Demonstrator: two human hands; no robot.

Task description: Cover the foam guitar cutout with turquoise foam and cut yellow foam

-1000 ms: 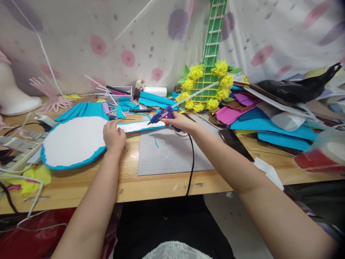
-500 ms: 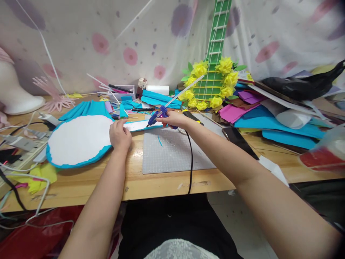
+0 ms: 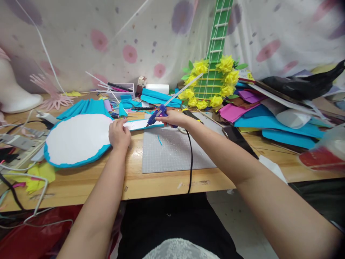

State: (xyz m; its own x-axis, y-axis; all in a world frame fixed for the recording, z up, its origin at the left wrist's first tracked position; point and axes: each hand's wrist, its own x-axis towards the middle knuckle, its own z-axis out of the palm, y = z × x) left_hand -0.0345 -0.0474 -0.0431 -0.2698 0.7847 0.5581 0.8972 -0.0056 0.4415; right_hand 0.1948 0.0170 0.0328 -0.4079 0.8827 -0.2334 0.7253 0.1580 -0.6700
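A white board (image 3: 79, 138) with a rounded body and narrow neck, edged in blue paper, lies at the left. Curled over the place where body meets neck, my left hand (image 3: 119, 135) grips the board. My right hand (image 3: 174, 118) is closed around a blue glue gun (image 3: 160, 113) whose small light glows red. The gun's nozzle points down at the white neck (image 3: 137, 125), at or very near its surface. From the gun's rear sticks a long glue stick (image 3: 185, 89). Some of the neck is hidden behind the gun and my right hand.
Below the neck lies a grey cutting mat (image 3: 172, 154) with a blue scrap, crossed by the gun's black cord (image 3: 192, 158). A green guitar shape with yellow flowers (image 3: 212, 84) leans at the back. Coloured paper (image 3: 280, 124) is piled right; cables and a power strip (image 3: 24, 154) lie left.
The board's body has shifted very slightly left in the view. Both hands and the glue gun keep nearly the same positions.
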